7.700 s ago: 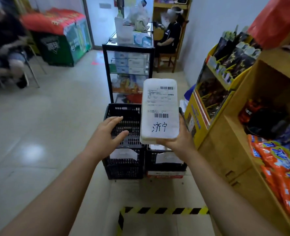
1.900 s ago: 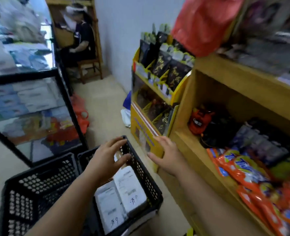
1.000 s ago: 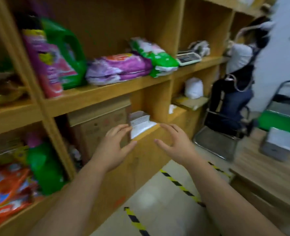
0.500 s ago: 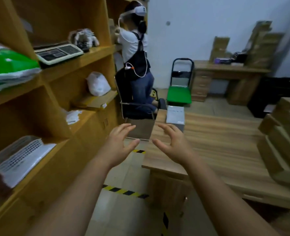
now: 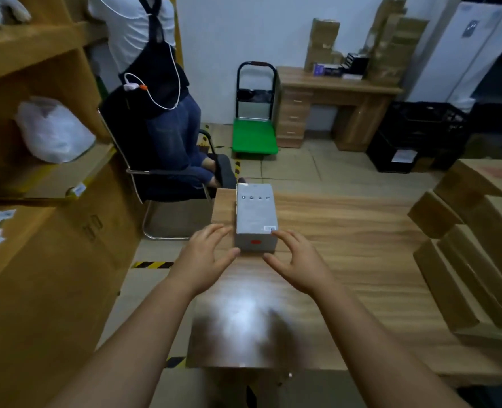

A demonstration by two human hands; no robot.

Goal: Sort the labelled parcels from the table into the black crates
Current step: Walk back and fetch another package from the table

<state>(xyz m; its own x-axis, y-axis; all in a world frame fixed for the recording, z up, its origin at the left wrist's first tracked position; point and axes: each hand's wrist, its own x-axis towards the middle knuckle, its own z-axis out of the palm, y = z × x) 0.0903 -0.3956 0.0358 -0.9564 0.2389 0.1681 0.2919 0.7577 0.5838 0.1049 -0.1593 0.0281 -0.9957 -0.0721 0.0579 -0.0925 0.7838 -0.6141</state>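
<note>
both hands, left hand (image 5: 204,257) and right hand (image 5: 298,262), empty with fingers spread, flanking grey parcel (image 5: 255,219) on table (image 5: 347,260), cardboard boxes (image 5: 476,245) rightward

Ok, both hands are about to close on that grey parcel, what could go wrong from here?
1. The grey parcel lies at the table's far left corner; a clumsy push from the left hand or right hand could slide it off.
2. The seated person is just beyond that corner; a swung parcel might hit them.
3. Its label is not readable here, so a wrong crate is possible.
</note>
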